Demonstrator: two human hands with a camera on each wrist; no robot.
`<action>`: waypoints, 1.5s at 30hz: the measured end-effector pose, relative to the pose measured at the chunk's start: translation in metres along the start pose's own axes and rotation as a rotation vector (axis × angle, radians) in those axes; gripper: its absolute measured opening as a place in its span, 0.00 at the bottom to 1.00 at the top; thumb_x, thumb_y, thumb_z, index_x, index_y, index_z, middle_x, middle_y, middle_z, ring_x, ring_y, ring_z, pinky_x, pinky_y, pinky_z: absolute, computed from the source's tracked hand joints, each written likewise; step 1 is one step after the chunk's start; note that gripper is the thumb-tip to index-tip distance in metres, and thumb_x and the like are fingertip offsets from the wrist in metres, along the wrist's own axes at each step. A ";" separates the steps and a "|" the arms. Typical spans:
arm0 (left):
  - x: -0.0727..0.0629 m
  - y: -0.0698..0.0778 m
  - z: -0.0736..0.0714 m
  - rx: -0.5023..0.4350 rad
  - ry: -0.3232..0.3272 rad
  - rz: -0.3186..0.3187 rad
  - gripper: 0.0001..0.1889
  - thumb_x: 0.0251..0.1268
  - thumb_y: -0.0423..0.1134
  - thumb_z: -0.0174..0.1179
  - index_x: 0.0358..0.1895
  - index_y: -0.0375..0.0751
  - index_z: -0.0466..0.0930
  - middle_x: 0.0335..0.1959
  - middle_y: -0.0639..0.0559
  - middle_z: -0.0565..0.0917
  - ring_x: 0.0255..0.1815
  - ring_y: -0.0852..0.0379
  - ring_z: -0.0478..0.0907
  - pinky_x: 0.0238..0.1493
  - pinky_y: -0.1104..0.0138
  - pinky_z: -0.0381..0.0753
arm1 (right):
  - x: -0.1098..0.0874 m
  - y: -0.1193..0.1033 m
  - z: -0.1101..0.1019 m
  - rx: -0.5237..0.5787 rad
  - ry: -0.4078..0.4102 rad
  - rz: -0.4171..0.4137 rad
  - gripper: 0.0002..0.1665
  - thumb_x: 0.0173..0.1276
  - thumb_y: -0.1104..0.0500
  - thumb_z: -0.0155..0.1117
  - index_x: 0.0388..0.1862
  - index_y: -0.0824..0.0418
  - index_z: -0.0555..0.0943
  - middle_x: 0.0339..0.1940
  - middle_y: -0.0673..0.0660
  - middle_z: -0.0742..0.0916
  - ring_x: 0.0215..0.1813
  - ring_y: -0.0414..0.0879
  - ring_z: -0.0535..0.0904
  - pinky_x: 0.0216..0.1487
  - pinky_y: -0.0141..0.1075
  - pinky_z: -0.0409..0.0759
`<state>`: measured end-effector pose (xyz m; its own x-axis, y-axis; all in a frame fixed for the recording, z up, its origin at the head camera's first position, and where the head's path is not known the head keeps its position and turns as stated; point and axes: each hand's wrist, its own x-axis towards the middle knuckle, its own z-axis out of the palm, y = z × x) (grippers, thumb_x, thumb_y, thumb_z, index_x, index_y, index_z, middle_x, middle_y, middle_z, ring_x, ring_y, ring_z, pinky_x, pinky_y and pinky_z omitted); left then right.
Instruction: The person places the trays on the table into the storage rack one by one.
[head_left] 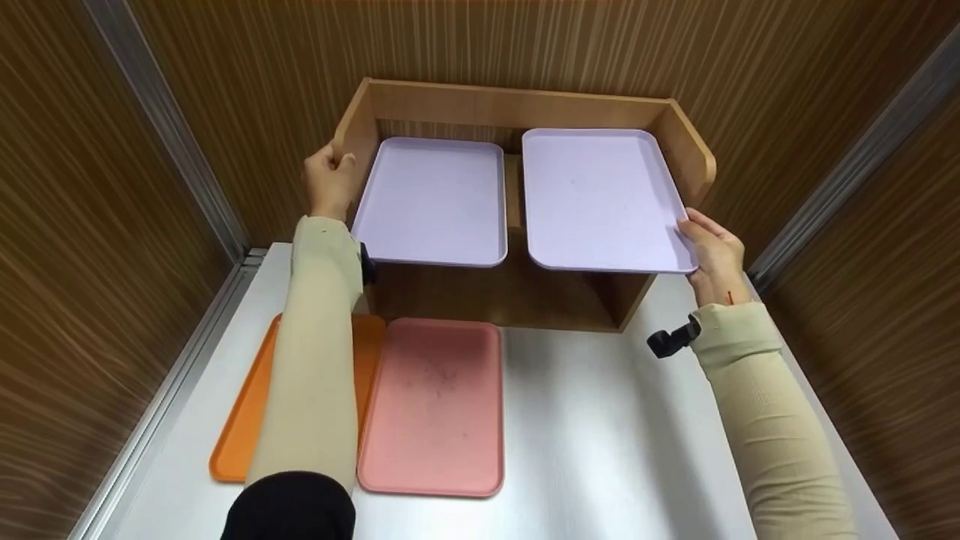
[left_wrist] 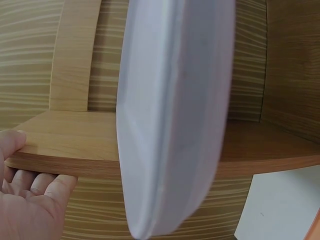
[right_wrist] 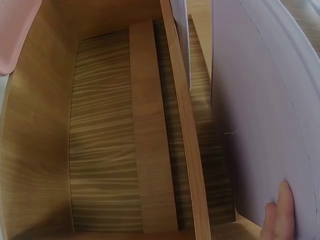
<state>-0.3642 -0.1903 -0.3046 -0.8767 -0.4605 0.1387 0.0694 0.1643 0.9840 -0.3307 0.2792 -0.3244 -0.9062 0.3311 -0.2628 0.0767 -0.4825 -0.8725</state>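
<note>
My left hand [head_left: 330, 180] grips the left side panel [left_wrist: 75, 145] of a small wooden shelf unit, thumb on one face and fingers on the other. Just right of it a lavender tray [head_left: 439, 202] sits on the upper shelf, jutting past the front. With my right hand [head_left: 716, 251] I pinch the right edge of a second lavender tray [head_left: 604, 199], thumb on top. From below, the right wrist view shows my fingertips [right_wrist: 285, 210] against this tray's underside. The second tray is at the unit's right side, its front edge beyond the shelf.
On the white table [head_left: 577, 420] lie a pink tray [head_left: 435, 409] and, left of it, an orange tray [head_left: 247, 427] partly hidden by my left sleeve. The lower compartment [head_left: 495, 292] opens toward me. Wood-grain walls [head_left: 510, 37] enclose the back and sides.
</note>
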 end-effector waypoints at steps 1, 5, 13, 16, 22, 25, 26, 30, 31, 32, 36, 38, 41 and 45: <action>0.000 0.000 0.000 -0.001 0.001 0.003 0.18 0.69 0.32 0.49 0.61 0.37 0.74 0.60 0.43 0.76 0.58 0.51 0.74 0.58 0.65 0.71 | 0.001 0.000 0.001 0.000 0.000 0.005 0.12 0.58 0.72 0.64 0.24 0.57 0.85 0.20 0.52 0.85 0.23 0.42 0.80 0.22 0.32 0.79; -0.001 -0.001 0.000 0.005 -0.001 -0.003 0.18 0.69 0.32 0.49 0.61 0.38 0.74 0.60 0.43 0.76 0.57 0.52 0.74 0.58 0.65 0.71 | 0.002 0.004 0.000 -0.003 -0.004 0.024 0.10 0.58 0.72 0.65 0.26 0.57 0.84 0.20 0.52 0.85 0.23 0.43 0.80 0.23 0.33 0.79; 0.000 -0.003 -0.002 -0.001 0.002 -0.006 0.18 0.69 0.31 0.49 0.60 0.36 0.75 0.59 0.42 0.77 0.56 0.52 0.74 0.58 0.65 0.72 | 0.010 0.015 -0.008 -0.009 0.016 0.033 0.11 0.59 0.72 0.64 0.26 0.57 0.85 0.22 0.53 0.85 0.25 0.43 0.81 0.24 0.33 0.80; 0.000 -0.004 -0.003 0.000 -0.002 -0.003 0.18 0.69 0.31 0.49 0.60 0.36 0.74 0.59 0.42 0.76 0.56 0.52 0.74 0.58 0.65 0.71 | 0.013 0.017 -0.011 -0.016 0.034 0.045 0.10 0.60 0.71 0.63 0.28 0.58 0.85 0.21 0.52 0.85 0.25 0.43 0.81 0.24 0.34 0.80; -0.002 -0.006 -0.002 0.011 -0.026 -0.030 0.18 0.71 0.34 0.49 0.62 0.39 0.73 0.61 0.44 0.76 0.59 0.51 0.73 0.60 0.65 0.70 | 0.017 0.019 -0.009 0.009 0.029 0.056 0.09 0.60 0.72 0.63 0.29 0.59 0.83 0.22 0.53 0.85 0.24 0.44 0.80 0.23 0.34 0.79; -0.003 -0.007 -0.002 0.020 -0.030 -0.038 0.18 0.71 0.35 0.49 0.62 0.40 0.73 0.60 0.45 0.76 0.58 0.52 0.73 0.59 0.65 0.70 | 0.018 0.021 -0.005 -0.006 0.048 0.048 0.07 0.60 0.70 0.64 0.29 0.59 0.82 0.22 0.53 0.84 0.24 0.43 0.80 0.23 0.33 0.79; -0.003 -0.007 -0.001 0.023 -0.030 -0.040 0.18 0.71 0.35 0.49 0.62 0.40 0.73 0.60 0.45 0.76 0.57 0.52 0.73 0.59 0.65 0.71 | 0.018 0.021 -0.004 -0.012 0.058 0.046 0.06 0.59 0.70 0.64 0.29 0.59 0.82 0.22 0.53 0.84 0.25 0.43 0.80 0.23 0.32 0.79; -0.003 -0.008 -0.001 0.034 -0.030 -0.050 0.18 0.71 0.36 0.49 0.61 0.40 0.74 0.60 0.44 0.76 0.57 0.53 0.73 0.58 0.65 0.71 | 0.016 0.024 0.002 -0.031 0.088 0.036 0.05 0.59 0.68 0.65 0.30 0.58 0.82 0.24 0.52 0.83 0.27 0.42 0.79 0.25 0.32 0.78; -0.004 -0.008 -0.001 0.038 -0.030 -0.051 0.18 0.71 0.36 0.49 0.61 0.40 0.74 0.60 0.45 0.76 0.56 0.53 0.73 0.58 0.65 0.71 | 0.016 0.025 0.002 -0.025 0.086 0.036 0.05 0.60 0.68 0.65 0.30 0.58 0.82 0.25 0.52 0.84 0.28 0.42 0.79 0.25 0.32 0.78; -0.004 -0.008 -0.001 0.044 -0.028 -0.049 0.18 0.71 0.36 0.49 0.61 0.40 0.74 0.59 0.44 0.76 0.56 0.53 0.73 0.58 0.65 0.71 | 0.016 0.025 0.003 -0.019 0.082 0.036 0.05 0.60 0.68 0.65 0.30 0.59 0.82 0.25 0.52 0.84 0.28 0.42 0.79 0.25 0.32 0.78; -0.004 -0.008 -0.002 0.048 -0.027 -0.044 0.18 0.71 0.36 0.49 0.61 0.40 0.74 0.59 0.44 0.77 0.56 0.53 0.73 0.58 0.66 0.71 | 0.018 0.028 0.006 0.007 0.061 0.038 0.05 0.61 0.69 0.63 0.30 0.60 0.82 0.23 0.53 0.84 0.29 0.42 0.80 0.26 0.32 0.78; -0.004 -0.008 -0.002 0.038 -0.032 -0.041 0.18 0.71 0.35 0.49 0.62 0.40 0.73 0.60 0.45 0.76 0.57 0.52 0.73 0.58 0.65 0.71 | 0.018 0.029 0.006 0.018 0.054 0.044 0.05 0.61 0.69 0.64 0.30 0.61 0.82 0.23 0.53 0.84 0.29 0.43 0.80 0.26 0.32 0.78; -0.003 -0.007 -0.002 0.019 -0.040 -0.046 0.18 0.71 0.35 0.48 0.62 0.40 0.73 0.60 0.45 0.76 0.58 0.52 0.73 0.59 0.65 0.70 | 0.018 0.030 0.008 0.028 0.055 0.058 0.05 0.61 0.70 0.64 0.31 0.61 0.82 0.24 0.53 0.84 0.29 0.43 0.80 0.26 0.32 0.79; -0.003 -0.006 -0.002 0.018 -0.037 -0.051 0.18 0.71 0.35 0.49 0.62 0.41 0.73 0.60 0.45 0.76 0.58 0.53 0.73 0.59 0.65 0.70 | 0.021 0.032 0.007 0.015 0.084 0.086 0.07 0.60 0.69 0.64 0.37 0.62 0.82 0.27 0.53 0.85 0.31 0.43 0.80 0.27 0.32 0.79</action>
<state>-0.3612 -0.1913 -0.3113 -0.8961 -0.4359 0.0835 0.0156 0.1572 0.9874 -0.3502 0.2647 -0.3548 -0.8587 0.3544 -0.3702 0.1458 -0.5237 -0.8394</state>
